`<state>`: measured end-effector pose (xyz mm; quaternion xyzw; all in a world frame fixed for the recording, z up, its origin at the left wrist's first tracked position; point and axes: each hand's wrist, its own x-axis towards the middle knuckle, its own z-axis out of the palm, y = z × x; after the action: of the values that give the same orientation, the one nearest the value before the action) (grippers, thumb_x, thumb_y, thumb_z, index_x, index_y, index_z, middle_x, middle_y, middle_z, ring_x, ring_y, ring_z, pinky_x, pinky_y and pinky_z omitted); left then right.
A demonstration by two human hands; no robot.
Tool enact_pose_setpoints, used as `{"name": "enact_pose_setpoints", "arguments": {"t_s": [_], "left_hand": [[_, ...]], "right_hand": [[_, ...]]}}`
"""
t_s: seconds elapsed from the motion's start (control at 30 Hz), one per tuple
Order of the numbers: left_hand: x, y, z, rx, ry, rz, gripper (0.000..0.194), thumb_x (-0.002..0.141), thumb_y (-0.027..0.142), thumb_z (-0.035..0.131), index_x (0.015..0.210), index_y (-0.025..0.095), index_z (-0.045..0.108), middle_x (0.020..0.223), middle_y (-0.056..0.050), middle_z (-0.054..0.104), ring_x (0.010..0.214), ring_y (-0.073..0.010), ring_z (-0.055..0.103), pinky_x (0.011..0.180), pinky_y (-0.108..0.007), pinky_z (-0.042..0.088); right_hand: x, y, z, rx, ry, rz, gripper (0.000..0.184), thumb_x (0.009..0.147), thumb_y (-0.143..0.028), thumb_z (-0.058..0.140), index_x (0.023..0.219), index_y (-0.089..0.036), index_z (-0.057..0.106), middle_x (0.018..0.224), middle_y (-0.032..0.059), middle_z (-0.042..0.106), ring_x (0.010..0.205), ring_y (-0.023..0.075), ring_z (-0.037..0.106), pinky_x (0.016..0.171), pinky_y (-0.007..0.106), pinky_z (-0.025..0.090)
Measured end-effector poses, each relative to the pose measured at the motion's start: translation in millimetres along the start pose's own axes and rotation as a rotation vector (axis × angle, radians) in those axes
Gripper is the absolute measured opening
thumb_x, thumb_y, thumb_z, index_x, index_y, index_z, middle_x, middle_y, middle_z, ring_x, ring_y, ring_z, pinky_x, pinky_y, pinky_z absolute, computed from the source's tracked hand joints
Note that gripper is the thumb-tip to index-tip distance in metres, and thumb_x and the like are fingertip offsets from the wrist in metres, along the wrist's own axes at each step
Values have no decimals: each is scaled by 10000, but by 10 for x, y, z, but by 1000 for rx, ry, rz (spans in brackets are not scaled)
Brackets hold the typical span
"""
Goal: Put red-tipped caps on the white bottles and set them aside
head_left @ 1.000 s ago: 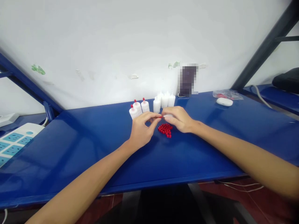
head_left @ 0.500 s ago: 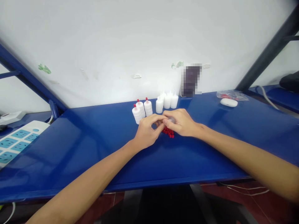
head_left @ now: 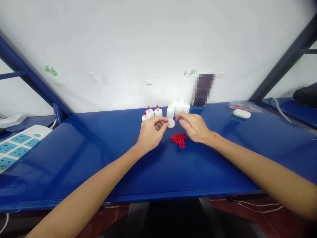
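My left hand is closed in a pinch on a small white bottle that has a red cap on it. It holds the bottle just above the blue table. My right hand hovers beside that bottle with its fingers loosely apart and nothing in them. Its fingertips are close to a cluster of uncapped white bottles. A pile of loose red caps lies on the table below both hands. Three capped bottles stand behind my left hand.
A white power strip lies at the left edge. A white oval case and a clear plastic bag sit at the back right. A dark blurred object leans on the wall. Dark frame struts slant at both sides.
The hands were pressed together over the caps; now they have parted. My left hand keeps the capped bottle and has lifted toward the back; my right hand has let go and reached toward the uncapped bottles.
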<state>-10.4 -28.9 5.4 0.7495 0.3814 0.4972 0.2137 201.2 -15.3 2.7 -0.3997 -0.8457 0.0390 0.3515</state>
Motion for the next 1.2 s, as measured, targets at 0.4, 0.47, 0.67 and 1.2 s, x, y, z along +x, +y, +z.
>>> {"name": "enact_pose_setpoints", "arguments": {"t_s": [0.4, 0.47, 0.67, 1.2], "left_hand": [[-36, -184, 3, 327, -119, 134, 451, 852, 110, 623, 1300, 132, 572, 778, 10, 698, 631, -101, 630, 663, -236, 543], [-59, -133, 17, 275, -67, 222, 472, 871, 124, 627, 1333, 157, 537, 816, 14, 702, 664, -88, 638, 677, -213, 550], [-148, 37, 59, 204, 34, 584, 292, 933, 116, 579, 1212, 194, 616, 965, -28, 734, 828, -104, 682, 793, -234, 568], [-168, 82, 62, 174, -38, 724, 224, 915, 78, 596, 1117, 171, 624, 963, -37, 738, 849, -116, 699, 768, -223, 578]], "right_hand": [[37, -41, 9, 47, -70, 130, 298, 978, -347, 378, 747, -200, 495, 653, 6, 564, 604, 159, 503, 619, 305, 303], [19, -54, 6, 93, -78, 104, 228, 965, -360, 398, 815, -210, 483, 638, -20, 542, 573, 150, 474, 610, 296, 301], [-23, -177, -15, 259, -149, -98, 308, 964, -505, 413, 923, -213, 503, 747, -2, 587, 631, 156, 512, 638, 286, 354], [-18, -372, -56, 418, -276, -45, 151, 881, -255, 421, 737, -217, 396, 624, -45, 457, 572, 116, 405, 563, 273, 288]]}}
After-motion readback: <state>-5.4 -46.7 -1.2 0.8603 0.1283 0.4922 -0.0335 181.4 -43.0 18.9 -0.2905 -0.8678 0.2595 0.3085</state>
